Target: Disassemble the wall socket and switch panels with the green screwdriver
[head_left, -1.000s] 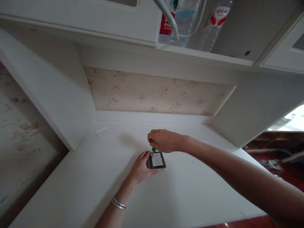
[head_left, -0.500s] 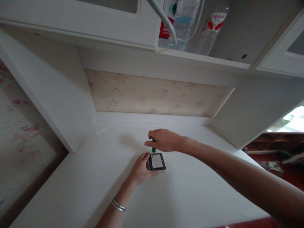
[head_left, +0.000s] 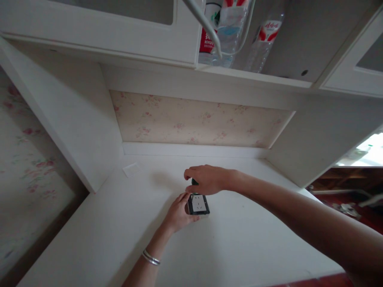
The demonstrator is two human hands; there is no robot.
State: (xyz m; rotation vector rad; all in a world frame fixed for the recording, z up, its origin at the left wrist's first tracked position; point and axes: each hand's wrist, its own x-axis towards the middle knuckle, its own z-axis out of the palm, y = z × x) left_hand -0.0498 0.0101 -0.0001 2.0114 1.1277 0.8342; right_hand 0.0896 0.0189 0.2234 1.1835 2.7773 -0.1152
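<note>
A wall socket (head_left: 199, 203) with a white face and a black frame lies face up on the white desktop, on what looks like a pale box. Wrapped round its left side is my left hand (head_left: 178, 211), fingers at the top edge and thumb along the near edge. My right hand (head_left: 206, 179) is closed on the green handle of a screwdriver (head_left: 194, 182) above the socket's upper left corner. Most of the handle is covered by my fingers, and the tip is hard to see.
A flat, clear or white square piece (head_left: 131, 170) lies at the back left of the desktop (head_left: 245, 231). Overhead, an open shelf holds plastic bottles (head_left: 266, 40) and a red cup (head_left: 208, 38); a white cable (head_left: 206, 24) hangs in front. White side panels (head_left: 68, 115) flank the desktop.
My right hand has shifted slightly down, and its fingers have changed position round the screwdriver handle. The left hand keeps hold of the socket. The whole view has moved a little.
</note>
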